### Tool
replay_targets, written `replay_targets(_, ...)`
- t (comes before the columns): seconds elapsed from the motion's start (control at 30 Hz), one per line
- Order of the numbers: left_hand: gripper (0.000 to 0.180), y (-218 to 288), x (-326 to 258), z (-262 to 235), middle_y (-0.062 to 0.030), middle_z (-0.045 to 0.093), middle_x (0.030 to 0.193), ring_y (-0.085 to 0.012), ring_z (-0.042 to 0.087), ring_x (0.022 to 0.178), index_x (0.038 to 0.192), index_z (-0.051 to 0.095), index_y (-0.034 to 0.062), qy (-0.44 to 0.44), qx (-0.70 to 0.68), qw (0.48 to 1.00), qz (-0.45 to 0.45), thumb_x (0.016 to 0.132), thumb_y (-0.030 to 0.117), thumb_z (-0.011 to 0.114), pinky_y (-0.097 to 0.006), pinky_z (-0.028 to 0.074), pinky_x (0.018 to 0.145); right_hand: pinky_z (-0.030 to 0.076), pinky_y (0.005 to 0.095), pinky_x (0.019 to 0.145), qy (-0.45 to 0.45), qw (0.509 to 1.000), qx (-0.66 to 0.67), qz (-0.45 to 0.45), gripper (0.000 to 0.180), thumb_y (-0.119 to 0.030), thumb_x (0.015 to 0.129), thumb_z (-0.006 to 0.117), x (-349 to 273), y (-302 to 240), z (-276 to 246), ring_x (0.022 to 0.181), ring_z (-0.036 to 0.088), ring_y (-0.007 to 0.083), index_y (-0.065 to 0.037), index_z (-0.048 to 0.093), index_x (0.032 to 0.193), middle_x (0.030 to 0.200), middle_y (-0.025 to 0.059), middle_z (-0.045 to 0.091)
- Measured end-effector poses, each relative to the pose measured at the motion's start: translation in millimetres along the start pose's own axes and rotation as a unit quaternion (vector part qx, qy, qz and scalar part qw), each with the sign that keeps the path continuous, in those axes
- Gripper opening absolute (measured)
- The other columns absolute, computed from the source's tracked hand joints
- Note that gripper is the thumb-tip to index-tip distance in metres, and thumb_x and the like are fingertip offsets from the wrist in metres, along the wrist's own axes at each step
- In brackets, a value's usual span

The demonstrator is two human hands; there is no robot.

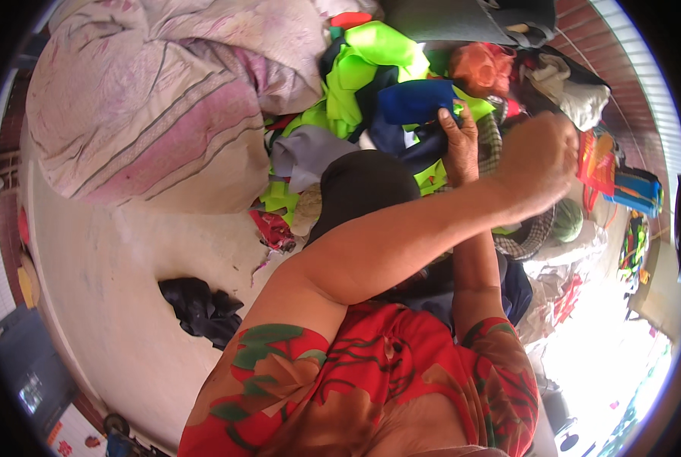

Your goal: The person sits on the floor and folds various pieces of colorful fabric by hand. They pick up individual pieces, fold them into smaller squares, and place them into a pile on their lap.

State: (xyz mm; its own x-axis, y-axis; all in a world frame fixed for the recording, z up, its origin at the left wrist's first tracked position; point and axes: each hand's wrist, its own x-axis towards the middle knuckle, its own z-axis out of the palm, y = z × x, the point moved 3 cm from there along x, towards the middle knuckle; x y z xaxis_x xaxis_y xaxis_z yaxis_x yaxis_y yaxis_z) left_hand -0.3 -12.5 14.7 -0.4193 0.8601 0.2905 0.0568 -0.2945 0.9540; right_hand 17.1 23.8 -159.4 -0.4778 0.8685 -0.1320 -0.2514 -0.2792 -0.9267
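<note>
Blue cloth piece [410,103] is pinched by the right hand [461,145]; the left hand [545,156], crossed over, is curled fist-like, contents unclear.

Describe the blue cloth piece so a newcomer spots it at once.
From the big pink-striped bundle at upper left, go right to the heap of fabric scraps. There, the right hand holds the blue cloth piece. Its royal blue stands out from the neon-green scraps and navy scraps beside it.
</note>
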Motion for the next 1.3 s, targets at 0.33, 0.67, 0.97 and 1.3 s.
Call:
replay_targets(0.33,0.058,-33.7,18.5,-4.0,-0.0083,0.053,0.100,-0.0180,0.053,0.094,0.118,0.043,0.0004,0.057,-0.244,0.950,-0.188,0.070,0.014,0.072,-0.039,0.044,0.080,0.043,0.0217,0.075,0.115,0.915,-0.234,-0.308,0.019,-0.004,0.083,0.064,-39.6,-155.2,-48.5,0.084,0.052,0.0079,-0.005,0.058,0.101,0.092,-0.0008,0.058)
replay_targets(0.67,0.022,-15.6,14.6,6.9,-0.0033,0.061,0.082,-0.0134,0.059,0.075,0.096,0.059,0.0044,-0.078,-0.385,0.880,-0.268,0.078,0.012,0.068,-0.029,0.047,0.068,0.049,0.0329,0.065,0.038,0.717,-0.595,-0.361,0.038,0.001,0.063,0.068,-92.6,-188.4,-5.2,0.075,0.061,0.0267,-0.012,0.066,0.098,0.089,0.0075,0.059)
replay_targets(0.97,0.039,-19.1,19.6,4.8,-0.0127,0.061,0.107,-0.0254,0.063,0.093,0.118,0.050,0.0038,-0.033,-0.445,0.840,-0.308,0.095,0.034,0.044,-0.042,0.055,0.071,0.046,0.0238,0.075,0.208,0.901,-0.175,-0.337,0.025,0.005,0.071,0.070,-118.3,-174.8,-60.5,0.081,0.057,0.0113,-0.003,0.062,0.093,0.087,0.0033,0.062)
replay_targets(1.3,0.038,-23.0,28.1,-1.4,-0.0107,0.063,0.106,-0.0217,0.064,0.089,0.116,0.052,0.0053,-0.047,-0.331,0.904,-0.266,0.092,0.035,0.050,-0.036,0.053,0.068,0.053,0.0320,0.066,0.251,0.908,0.129,-0.309,0.015,-0.015,0.090,0.056,-95.6,-197.1,-77.8,0.076,0.061,0.0164,-0.005,0.055,0.102,0.090,0.0060,0.061)
